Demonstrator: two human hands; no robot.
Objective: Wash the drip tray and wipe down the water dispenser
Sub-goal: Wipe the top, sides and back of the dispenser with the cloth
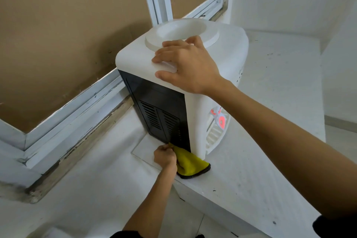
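Water dispenser [193, 87]: right hand [190, 65] flat on top; left hand [166, 158] grip clamped on yellow cloth [190, 164] at black rear panel [160, 110] base; wiping under way, drip tray [217, 133] fitted.

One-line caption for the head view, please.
Right hand steadies the white water dispenser from its top while the left hand wipes the base of its black back panel with a yellow cloth.

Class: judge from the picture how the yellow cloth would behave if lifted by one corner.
The yellow cloth would probably hang limp: it already folds and drapes where the left hand pinches it. It looks thin, so likely light. Its soft-looking surface suggests little slipping.
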